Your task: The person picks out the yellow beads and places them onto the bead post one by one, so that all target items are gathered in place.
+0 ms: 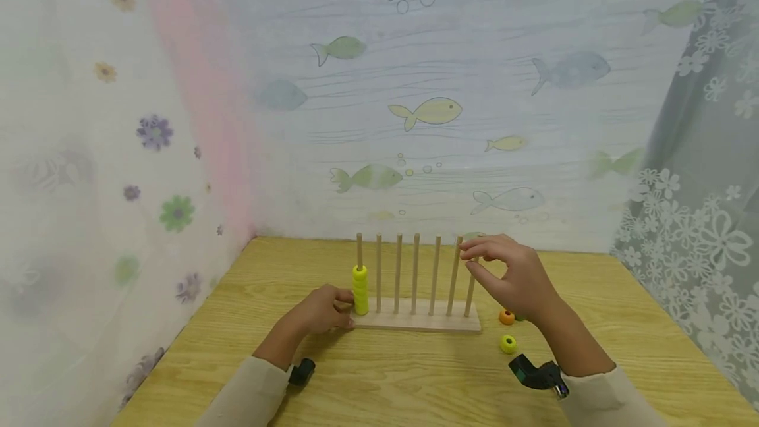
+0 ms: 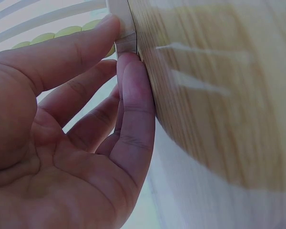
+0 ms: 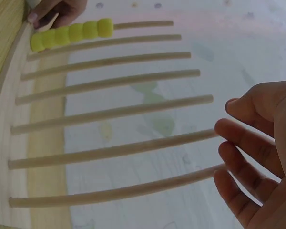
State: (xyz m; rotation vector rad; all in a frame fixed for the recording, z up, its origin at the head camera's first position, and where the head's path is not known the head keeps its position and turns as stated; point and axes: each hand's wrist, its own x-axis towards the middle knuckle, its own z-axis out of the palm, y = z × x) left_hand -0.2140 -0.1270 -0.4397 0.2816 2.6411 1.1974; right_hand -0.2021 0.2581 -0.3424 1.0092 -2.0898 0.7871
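A wooden peg stand [image 1: 415,323] with a row of upright pegs stands on the table. Yellow beads [image 1: 360,292] are stacked on its leftmost peg, whose upper part is bare; the other pegs carry nothing. My left hand [image 1: 323,312] holds the left end of the base. In the left wrist view, the thumb and fingertips pinch that base end [image 2: 126,43]. Up at the tops of the two rightmost pegs is my right hand [image 1: 516,275], its fingers loosely bent, with nothing between them. The right wrist view shows its fingertips [image 3: 225,126] overlapping those peg tips.
Right of the stand lie a yellow bead [image 1: 508,344], an orange bead [image 1: 506,317] and a green bead [image 1: 520,317], the green one partly hidden by the right hand. The wood-grain table [image 1: 391,387] meets a fish-patterned wall [image 1: 284,170] behind; a floral curtain [image 1: 700,269] hangs at the right.
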